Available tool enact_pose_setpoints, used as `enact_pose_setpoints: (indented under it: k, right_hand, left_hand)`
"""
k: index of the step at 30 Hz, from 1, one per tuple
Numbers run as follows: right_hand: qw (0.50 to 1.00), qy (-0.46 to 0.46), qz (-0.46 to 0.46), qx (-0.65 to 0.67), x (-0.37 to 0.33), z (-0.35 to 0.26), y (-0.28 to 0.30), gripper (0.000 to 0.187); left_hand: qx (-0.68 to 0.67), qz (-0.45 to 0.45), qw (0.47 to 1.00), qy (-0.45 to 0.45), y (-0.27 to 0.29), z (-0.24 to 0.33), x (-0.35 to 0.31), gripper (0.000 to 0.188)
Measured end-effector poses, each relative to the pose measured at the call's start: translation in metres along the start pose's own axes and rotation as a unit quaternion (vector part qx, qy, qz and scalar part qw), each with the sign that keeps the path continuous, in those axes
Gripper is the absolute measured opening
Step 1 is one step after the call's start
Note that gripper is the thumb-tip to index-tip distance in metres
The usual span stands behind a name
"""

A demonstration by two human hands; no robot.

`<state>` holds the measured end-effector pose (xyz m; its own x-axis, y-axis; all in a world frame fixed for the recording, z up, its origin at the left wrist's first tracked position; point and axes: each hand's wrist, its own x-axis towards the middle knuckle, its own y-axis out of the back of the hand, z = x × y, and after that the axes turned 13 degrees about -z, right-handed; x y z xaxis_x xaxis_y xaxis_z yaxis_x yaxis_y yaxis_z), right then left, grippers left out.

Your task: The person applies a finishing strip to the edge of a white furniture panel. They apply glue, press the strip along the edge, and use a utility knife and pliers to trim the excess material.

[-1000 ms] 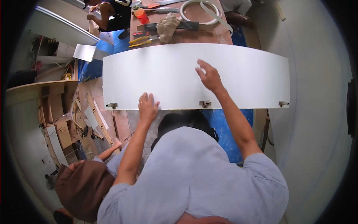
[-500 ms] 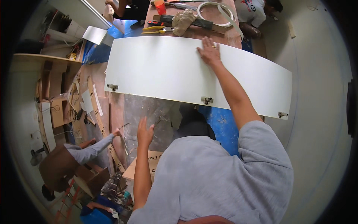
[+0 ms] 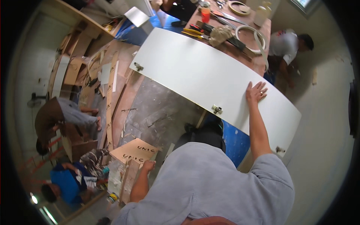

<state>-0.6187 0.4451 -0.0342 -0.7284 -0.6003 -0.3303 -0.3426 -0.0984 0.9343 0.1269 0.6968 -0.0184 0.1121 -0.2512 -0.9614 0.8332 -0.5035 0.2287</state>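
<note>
A long white cabinet door panel (image 3: 195, 63) lies across in front of me, with metal hinges (image 3: 216, 109) along its near edge. My right hand (image 3: 256, 92) rests flat on it, fingers spread, to the right of the middle hinge. Lower left, my left hand (image 3: 149, 165) is closed beside a light brown board (image 3: 137, 147) with black lettering. Whether anything is inside those curled fingers cannot be made out.
Beyond the panel, a worktable (image 3: 258, 62) bears yellow-handled pliers (image 3: 195, 34), a roll of white edging strip (image 3: 250, 37) and an orange-red container (image 3: 205, 14). Co-workers (image 3: 67, 116) crouch at the left and far right. Long boards (image 3: 111, 101) lie on the left floor.
My view has turned left. My left hand has dropped back from its raised, open pose and closed near the lettered board. My right hand has shifted rightward along the panel, away from its far edge.
</note>
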Motion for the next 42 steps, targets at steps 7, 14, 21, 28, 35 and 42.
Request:
enact_pose_setpoints:
  k: [7,14,21,28,35,42]
  right_hand:
    - [0.902,0.412,-0.060,-0.116,-0.024,-0.078,-0.018,0.082]
    - [0.917,0.381,-0.054,-0.108,0.006,0.070,0.035,0.069]
    - [0.992,0.105,-0.035,-0.058,0.071,0.256,0.080,0.070]
    - [0.983,0.176,0.032,0.028,0.105,0.280,0.097,0.047]
    - [0.986,0.161,0.012,0.044,0.106,0.262,0.103,0.049]
    - [0.968,0.240,0.025,0.061,0.104,0.270,0.083,0.044]
  left_hand:
    - [0.024,0.009,0.982,-0.185,-0.060,0.129,0.052,0.023]
    - [0.075,0.031,0.937,-0.339,-0.149,0.234,-0.010,0.031]
    - [0.210,0.017,0.948,-0.238,-0.182,0.173,-0.005,0.035]
    - [0.206,0.016,0.970,-0.126,-0.189,0.136,-0.034,0.032]
    - [0.177,0.060,0.957,-0.223,-0.209,0.185,-0.050,0.032]
    - [0.185,0.026,0.945,-0.268,-0.238,0.242,-0.049,0.034]
